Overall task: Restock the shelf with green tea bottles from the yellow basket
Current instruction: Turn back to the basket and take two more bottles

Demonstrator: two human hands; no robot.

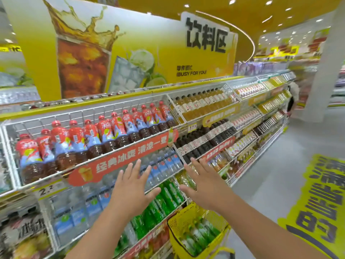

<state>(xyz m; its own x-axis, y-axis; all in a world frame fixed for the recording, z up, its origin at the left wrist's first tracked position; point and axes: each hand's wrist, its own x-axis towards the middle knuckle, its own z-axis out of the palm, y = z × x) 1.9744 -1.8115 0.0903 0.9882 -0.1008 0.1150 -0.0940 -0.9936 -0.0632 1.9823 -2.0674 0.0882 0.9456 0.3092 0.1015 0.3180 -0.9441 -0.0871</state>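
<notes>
Shelf [104, 161]: left, running away to the right.
Basket [172, 224]: on the floor, low, just right of the shelf.
Bottles [197, 234]: in the basket.
Left hand [130, 189]: raised before the shelf.
Right hand [203, 184]: beside it, above the basket.

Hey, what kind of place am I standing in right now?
A supermarket drinks aisle, most likely: long wire shelves packed with red-capped tea bottles, price tags on the shelf edges, and a yellow basket of stock.

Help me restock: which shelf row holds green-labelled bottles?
The row of green bottles under the clear blue-labelled water row; the red-labelled tea row sits higher.
</notes>
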